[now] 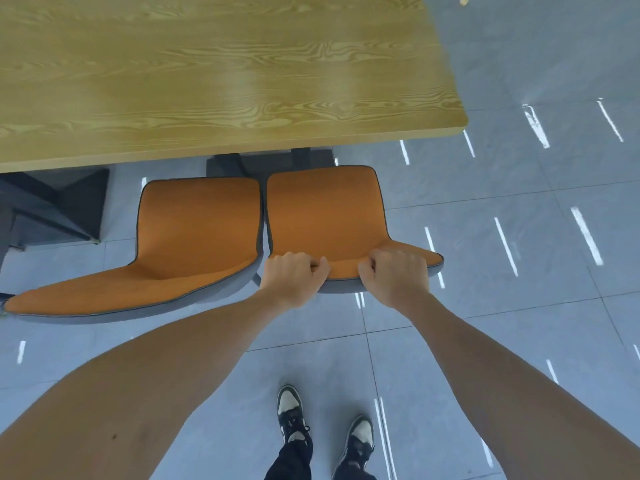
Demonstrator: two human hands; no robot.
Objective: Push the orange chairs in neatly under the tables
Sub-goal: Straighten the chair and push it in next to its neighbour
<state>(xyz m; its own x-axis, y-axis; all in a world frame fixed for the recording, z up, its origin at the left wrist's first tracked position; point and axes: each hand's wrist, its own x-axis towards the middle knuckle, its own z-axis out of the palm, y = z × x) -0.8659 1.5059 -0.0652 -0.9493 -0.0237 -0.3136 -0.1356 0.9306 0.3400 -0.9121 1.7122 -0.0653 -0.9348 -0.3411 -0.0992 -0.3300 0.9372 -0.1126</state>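
Two orange chairs with grey shells stand side by side in front of a wooden table (221, 81). The right chair (325, 213) has its seat just short of the table's near edge. My left hand (294, 275) grips the top edge of its backrest at the left, fingers curled over the rim. My right hand (394, 275) grips the same edge further right. The left chair (197, 230) stands beside it, almost touching, and neither hand is on it.
The table's dark base (59, 202) shows under the tabletop at the left and behind the chairs. Grey tiled floor (519, 237) spreads to the right and behind me. My two feet in dark shoes (325, 431) stand behind the right chair.
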